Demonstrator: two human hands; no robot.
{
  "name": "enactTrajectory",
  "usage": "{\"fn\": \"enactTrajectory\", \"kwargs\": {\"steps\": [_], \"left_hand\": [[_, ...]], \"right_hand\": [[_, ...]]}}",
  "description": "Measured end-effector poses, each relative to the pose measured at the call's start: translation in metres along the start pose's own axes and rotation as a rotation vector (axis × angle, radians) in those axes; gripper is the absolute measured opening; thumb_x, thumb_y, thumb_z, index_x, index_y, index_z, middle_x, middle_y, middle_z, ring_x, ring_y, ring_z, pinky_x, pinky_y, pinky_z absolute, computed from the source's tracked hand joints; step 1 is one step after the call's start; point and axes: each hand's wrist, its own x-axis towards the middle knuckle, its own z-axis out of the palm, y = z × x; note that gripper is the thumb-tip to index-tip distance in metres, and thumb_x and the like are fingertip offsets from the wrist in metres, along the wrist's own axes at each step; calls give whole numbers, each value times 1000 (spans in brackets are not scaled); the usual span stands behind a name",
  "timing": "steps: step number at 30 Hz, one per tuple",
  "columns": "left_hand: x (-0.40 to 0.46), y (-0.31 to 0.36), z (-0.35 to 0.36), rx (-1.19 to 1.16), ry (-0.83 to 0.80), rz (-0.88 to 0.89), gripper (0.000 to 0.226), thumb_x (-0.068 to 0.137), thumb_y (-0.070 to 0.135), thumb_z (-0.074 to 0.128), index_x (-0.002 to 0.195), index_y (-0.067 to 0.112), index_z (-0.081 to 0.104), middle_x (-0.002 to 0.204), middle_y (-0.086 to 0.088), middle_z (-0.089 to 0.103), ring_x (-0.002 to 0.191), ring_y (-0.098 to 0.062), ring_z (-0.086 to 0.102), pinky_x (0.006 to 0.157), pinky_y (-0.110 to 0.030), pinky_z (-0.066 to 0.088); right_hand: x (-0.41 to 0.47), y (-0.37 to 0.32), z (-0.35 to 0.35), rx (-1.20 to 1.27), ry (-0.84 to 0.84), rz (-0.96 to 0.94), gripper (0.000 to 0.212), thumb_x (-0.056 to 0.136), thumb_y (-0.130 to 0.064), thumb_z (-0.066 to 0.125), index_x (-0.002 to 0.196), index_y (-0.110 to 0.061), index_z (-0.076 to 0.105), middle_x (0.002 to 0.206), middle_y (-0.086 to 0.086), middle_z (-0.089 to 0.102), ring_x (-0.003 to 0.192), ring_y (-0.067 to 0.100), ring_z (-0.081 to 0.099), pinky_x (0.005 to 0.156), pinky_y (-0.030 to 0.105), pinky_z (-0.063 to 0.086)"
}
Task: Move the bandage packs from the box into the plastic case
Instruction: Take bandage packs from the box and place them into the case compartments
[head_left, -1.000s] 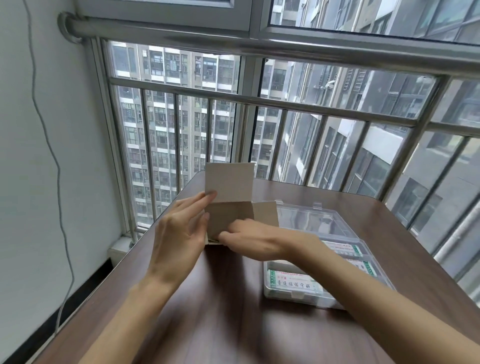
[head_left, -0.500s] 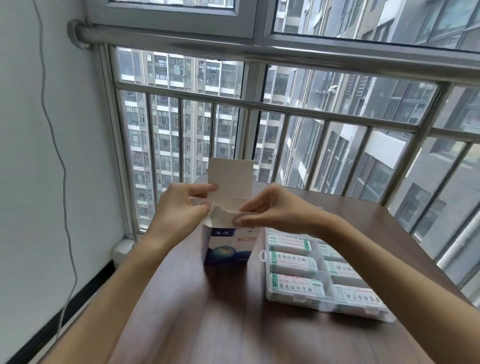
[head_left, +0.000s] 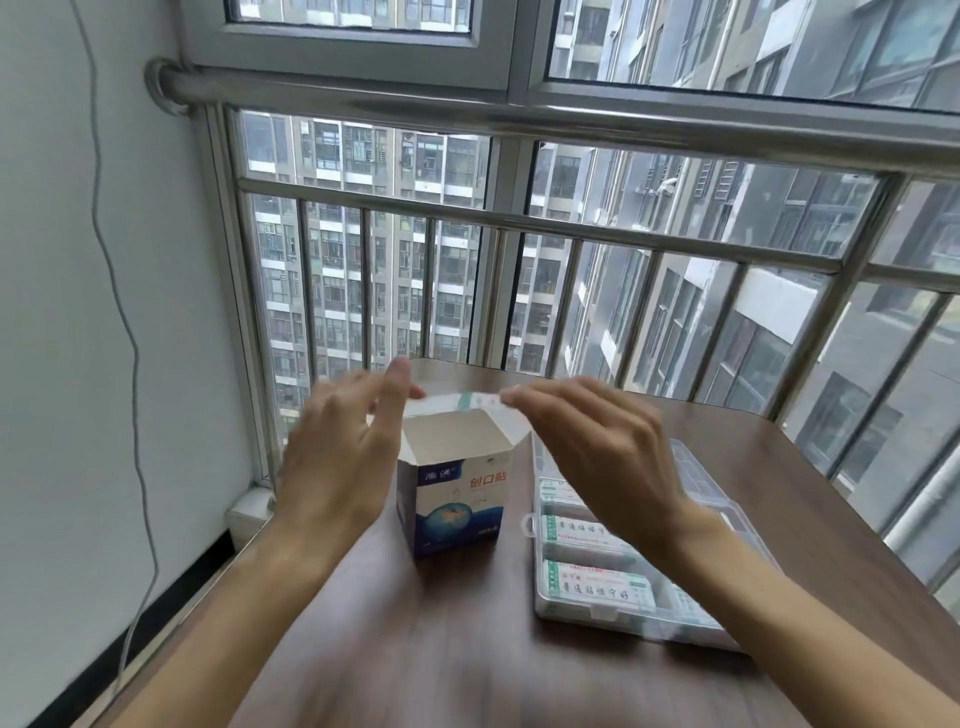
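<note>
My right hand (head_left: 597, 457) pinched a thin white bandage pack (head_left: 457, 401) above the open blue-and-white cardboard box (head_left: 454, 499), my left hand (head_left: 343, 457) steadying its other end, bound for the clear plastic case (head_left: 613, 587) beside.
</note>
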Motion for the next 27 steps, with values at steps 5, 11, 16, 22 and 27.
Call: {"fn": "enactTrajectory", "kwargs": {"steps": [5,11,16,22,27], "left_hand": [[-20,39,-2,-458,-423,-275,29,90,38,56,95,15,73,69,4,73,49,4,55,41,-8,34],[-24,36,0,-468,-479,-187,17,87,21,66,102,20,74,62,12,67,54,6,52,47,-5,36],[-30,36,16,-425,-475,-79,15,88,16,65,100,19,73,85,-4,75,79,-20,69,67,-23,54],[-33,49,55,-290,-494,90,19,81,47,64,95,36,72,76,-6,70,86,-31,67,84,-49,53],[-35,78,86,-368,-496,104,16,82,35,69,96,29,71,71,6,71,66,-5,64,65,-20,50]], "right_hand": [[-20,-7,-17,-59,-3,-159,20,90,-10,60,106,-7,72,102,5,72,92,21,69,73,35,55],[-34,-3,-22,-47,-117,-105,39,86,-3,63,123,-14,63,125,4,63,118,21,56,93,38,49],[-38,9,-41,597,-154,685,54,90,11,46,128,-28,52,128,-5,59,122,6,52,104,36,43],[-46,23,-82,963,-524,966,39,86,-28,65,125,-25,58,113,-3,68,102,11,66,88,26,53],[-65,29,-105,854,-276,1027,29,75,-14,73,104,-16,69,88,-1,75,76,11,70,69,16,53]]}}
